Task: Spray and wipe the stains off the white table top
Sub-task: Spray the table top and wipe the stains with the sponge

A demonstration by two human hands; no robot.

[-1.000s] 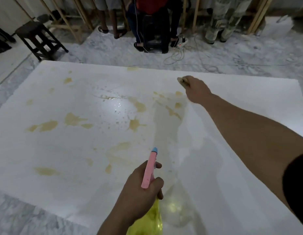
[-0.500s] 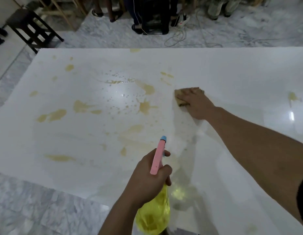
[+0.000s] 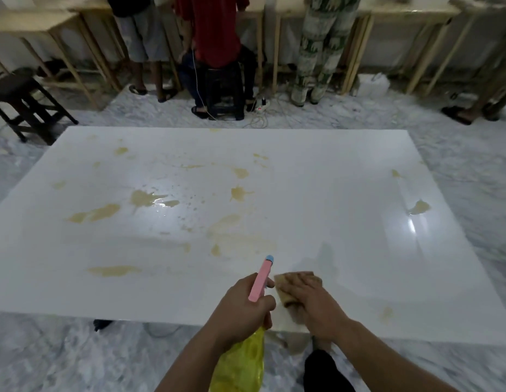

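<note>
Table top (image 3: pixel 316 176), white, glossy, flat slab, fills mid scene. Right hand (image 3: pixel 311 299) pulled back from far centre to near edge within last second, palm flat, fingers spread, pressing tan cloth (image 3: pixel 282 290) onto surface. Swept strip through centre now looks clean; far-centre blotches gone. Yellow-brown stains (image 3: pixel 141 198) remain left and centre, wet, irregular splats; small ones at right (image 3: pixel 420 206). Left hand (image 3: pixel 243 309) closed around spray bottle (image 3: pixel 240 360), pink head, yellow translucent body, nozzle aimed far-left. Judgement: task partly done, left half next.
</note>
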